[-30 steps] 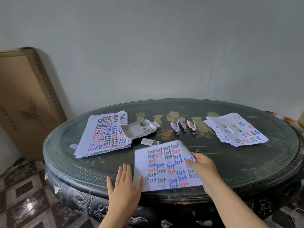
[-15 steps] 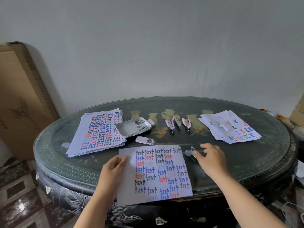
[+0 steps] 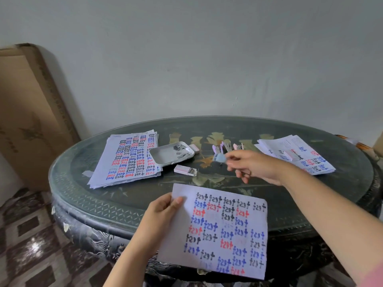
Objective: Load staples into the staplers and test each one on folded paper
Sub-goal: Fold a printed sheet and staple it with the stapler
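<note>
Both forearms bare, no sleeves in frame. Left hand (image 3: 160, 213): nothing worn that shows, nails short. Right hand (image 3: 256, 165): thin ring on one finger, underside of hand, blurred. Pink patch below the right elbow, unclear what.

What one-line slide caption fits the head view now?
Left hand holds a folded test sheet while the right hand lifts a small blue stapler above the round table.

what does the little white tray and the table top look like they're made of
White tray: probably matte plastic, judging by its rounded moulded rim, though painted metal is possible. Table top: seemingly glass laid over dark painted wood, since it shows a glossy sheen and a clear edge.
</note>
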`<state>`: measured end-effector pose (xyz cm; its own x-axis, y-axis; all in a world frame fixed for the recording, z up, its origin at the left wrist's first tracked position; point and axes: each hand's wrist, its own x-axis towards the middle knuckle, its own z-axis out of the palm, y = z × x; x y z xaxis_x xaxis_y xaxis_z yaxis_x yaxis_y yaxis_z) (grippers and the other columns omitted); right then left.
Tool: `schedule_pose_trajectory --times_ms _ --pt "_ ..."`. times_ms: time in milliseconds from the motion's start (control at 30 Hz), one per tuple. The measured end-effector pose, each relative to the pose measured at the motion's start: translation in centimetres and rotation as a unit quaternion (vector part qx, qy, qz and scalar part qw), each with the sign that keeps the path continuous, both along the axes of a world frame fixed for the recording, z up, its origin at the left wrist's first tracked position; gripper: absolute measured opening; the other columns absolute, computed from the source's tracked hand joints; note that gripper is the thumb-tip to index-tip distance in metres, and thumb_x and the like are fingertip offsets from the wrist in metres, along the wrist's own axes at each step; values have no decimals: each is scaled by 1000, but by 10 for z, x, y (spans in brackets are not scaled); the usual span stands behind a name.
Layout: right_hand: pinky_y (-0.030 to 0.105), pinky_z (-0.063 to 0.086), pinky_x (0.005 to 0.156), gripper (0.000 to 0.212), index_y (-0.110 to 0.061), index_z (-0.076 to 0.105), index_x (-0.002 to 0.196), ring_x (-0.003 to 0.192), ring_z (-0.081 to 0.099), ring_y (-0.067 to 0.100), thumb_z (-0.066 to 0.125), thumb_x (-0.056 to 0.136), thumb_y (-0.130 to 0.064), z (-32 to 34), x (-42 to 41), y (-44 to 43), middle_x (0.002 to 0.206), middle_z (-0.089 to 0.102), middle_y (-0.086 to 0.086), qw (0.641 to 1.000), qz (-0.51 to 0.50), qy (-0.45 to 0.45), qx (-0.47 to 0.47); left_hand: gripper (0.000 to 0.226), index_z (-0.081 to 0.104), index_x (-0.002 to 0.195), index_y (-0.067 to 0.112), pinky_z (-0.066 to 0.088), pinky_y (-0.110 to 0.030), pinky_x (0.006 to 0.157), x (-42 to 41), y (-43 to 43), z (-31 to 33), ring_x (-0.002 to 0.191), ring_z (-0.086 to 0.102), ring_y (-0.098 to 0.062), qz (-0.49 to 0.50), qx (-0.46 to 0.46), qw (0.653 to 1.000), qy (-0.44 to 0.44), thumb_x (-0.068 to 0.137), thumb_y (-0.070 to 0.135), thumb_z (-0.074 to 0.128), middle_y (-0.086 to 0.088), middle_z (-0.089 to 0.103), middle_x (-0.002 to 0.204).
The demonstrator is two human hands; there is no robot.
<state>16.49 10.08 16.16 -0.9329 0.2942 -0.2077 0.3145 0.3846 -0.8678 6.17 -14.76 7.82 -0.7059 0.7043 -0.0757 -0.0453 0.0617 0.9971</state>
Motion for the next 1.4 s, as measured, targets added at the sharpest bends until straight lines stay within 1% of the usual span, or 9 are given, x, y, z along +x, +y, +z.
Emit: schedule_pose_trajectory --times_ms 67,167,267,400,500,733,1000,1233,1400 --pt "25 37 59 27 -19 59 118 67 44 10 53 96 -34 23 -6 -16 90 54 -1 994 94 -49 26 65 55 94 -3 37 -42 62 5 2 2 65 47 -26 -14 5 1000 8 75 57 71 -20 51 73" --pt "26 43 70 42 -31 63 115 79 52 10 55 85 -59 44 -17 -36 93 59 -10 955 193 -109 199 49 63 96 6 43 -42 65 13 5 7 71 56 -28 -31 21 999 20 78 51 68 -34 62 90" --pt "31 47 80 43 -32 64 115 88 58 12 58 83 -61 55 -25 -45 97 63 -13 914 243 -157 284 37 63 98 5 47 -34 62 16 7 10 69 61 -23 -31 29 999 32 86 40 67 -23 69 87" --pt "32 43 73 40 -30 69 107 81 54 15 61 82 -59 61 -32 -53 103 67 -1 891 284 -200 293 31 63 98 7 51 -34 62 18 5 16 71 65 -21 -23 27 998 54 88 36 64 -16 71 89" --pt "31 42 70 40 -25 70 99 75 52 14 62 81 -60 62 -35 -59 86 63 -4 883 296 -201 305 38 64 95 10 51 -40 66 17 4 18 73 66 -24 -13 22 997 71 82 46 66 -15 71 89" --pt "30 41 71 29 -25 63 69 69 52 12 69 80 -51 62 -43 -75 67 56 -14 876 295 -173 340 39 51 90 9 47 -25 52 22 4 14 60 62 -13 14 30 997 72 74 41 64 -4 69 71" --pt "24 40 66 27 -20 69 83 74 53 11 73 78 -47 70 -51 -90 81 66 -8 859 302 -186 371 35 49 91 6 39 -17 44 27 1 15 49 58 -7 -2 43 997 69 79 36 63 -3 68 67" --pt "27 34 63 38 -22 50 57 60 41 11 73 80 -41 62 -51 -90 60 49 -8 858 306 -153 382 27 47 88 7 33 -15 42 27 -1 14 42 47 -2 3 47 995 89 86 30 62 4 60 57" --pt "29 34 63 34 -15 56 69 62 40 13 70 83 -43 55 -48 -89 65 49 -4 858 316 -120 387 24 47 85 7 32 -14 42 30 -3 15 43 47 -2 16 45 995 86 86 26 61 5 59 53"
